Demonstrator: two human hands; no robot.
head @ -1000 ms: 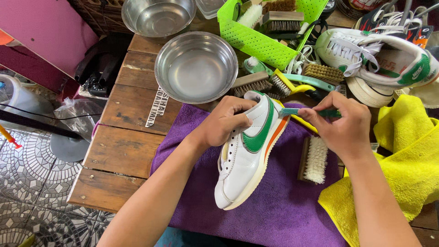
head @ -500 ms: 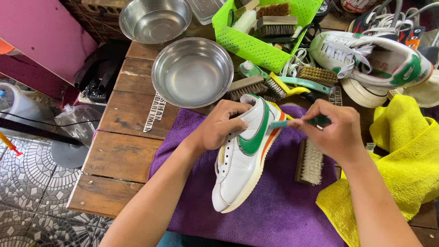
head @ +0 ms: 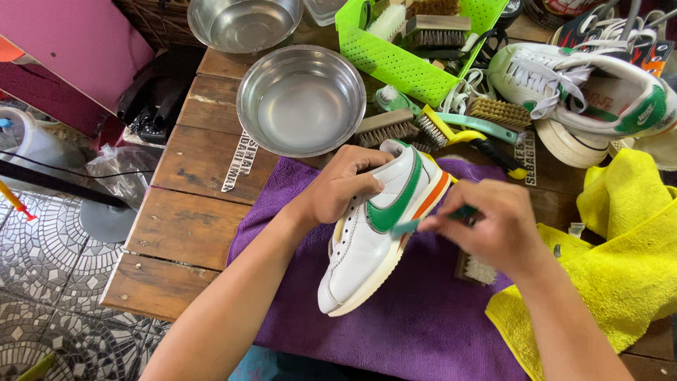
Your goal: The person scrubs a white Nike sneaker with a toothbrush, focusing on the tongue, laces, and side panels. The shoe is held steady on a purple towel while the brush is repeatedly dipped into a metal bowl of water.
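The left hand [head: 345, 187] has its grip closed around the white sneaker [head: 374, 240], which lies tilted on its side on the purple cloth [head: 423, 317] spread over the wooden table [head: 190, 212]; the right hand [head: 493, 229] pinches a small green-handled brush [head: 416, 224] against the shoe's sole edge; a steel bowl [head: 301, 99] stands behind, a yellow cloth [head: 620, 261] just right.

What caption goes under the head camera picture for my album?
Left hand steadies a white sneaker on a purple towel while the right hand works a small brush along it.
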